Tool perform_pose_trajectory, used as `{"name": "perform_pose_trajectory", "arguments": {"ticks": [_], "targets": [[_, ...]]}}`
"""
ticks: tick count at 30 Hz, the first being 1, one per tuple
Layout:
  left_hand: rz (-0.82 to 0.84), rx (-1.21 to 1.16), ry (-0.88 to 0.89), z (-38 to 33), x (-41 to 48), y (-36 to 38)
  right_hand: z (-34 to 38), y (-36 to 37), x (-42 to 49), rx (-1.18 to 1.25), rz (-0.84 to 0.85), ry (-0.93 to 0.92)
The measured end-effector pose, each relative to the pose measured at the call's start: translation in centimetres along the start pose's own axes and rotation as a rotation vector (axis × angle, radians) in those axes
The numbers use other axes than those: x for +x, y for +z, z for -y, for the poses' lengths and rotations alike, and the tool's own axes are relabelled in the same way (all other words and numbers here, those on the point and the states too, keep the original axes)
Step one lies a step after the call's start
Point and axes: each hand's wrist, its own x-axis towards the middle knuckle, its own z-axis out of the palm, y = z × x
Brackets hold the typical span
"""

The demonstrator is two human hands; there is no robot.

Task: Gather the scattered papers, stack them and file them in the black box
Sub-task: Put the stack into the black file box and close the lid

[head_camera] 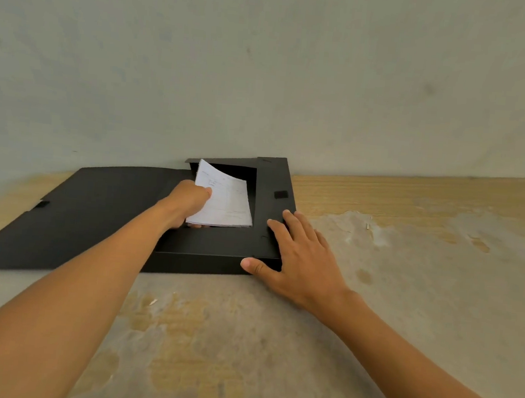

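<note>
A flat black cardboard file box (264,199) was seen lying open on a worn wooden table (409,243) whose pale coating was patchy and peeling, pushed up against a plain grey-green wall (267,56). Its wide black lid flap (79,214) was spread flat to the left on the tabletop, and a small dark fastener patch (281,194) was visible on the box's right flap. A thin stack of white printed papers (226,200) was held inside the box's opening, tilted, with its far corner curled upward. The stack was gripped at its left edge by the left hand (188,202), thumb on top and fingers closed beneath it. The right hand (297,256) was laid flat and spread on the near right corner of the box, thumb against the front edge, nothing being grasped by it.
</note>
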Motion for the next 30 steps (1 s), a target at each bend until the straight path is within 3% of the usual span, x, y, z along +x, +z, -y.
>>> {"name": "perform_pose_trajectory", "arguments": {"ticks": [7, 11, 30], "targets": [[0.076, 0.209, 0.028, -1.1, 0.8, 2.1, -0.1, 0.1, 0.0, -0.025, -0.001, -0.025], [0.02, 0.352, 0.062, -1.4, 0.5, 3.6, -0.1, 0.1, -0.1, -0.029, 0.003, -0.03], [-0.103, 0.398, 0.061, -2.4, -0.3, 6.5, -0.1, 0.2, -0.1, -0.032, -0.025, -0.043]]}}
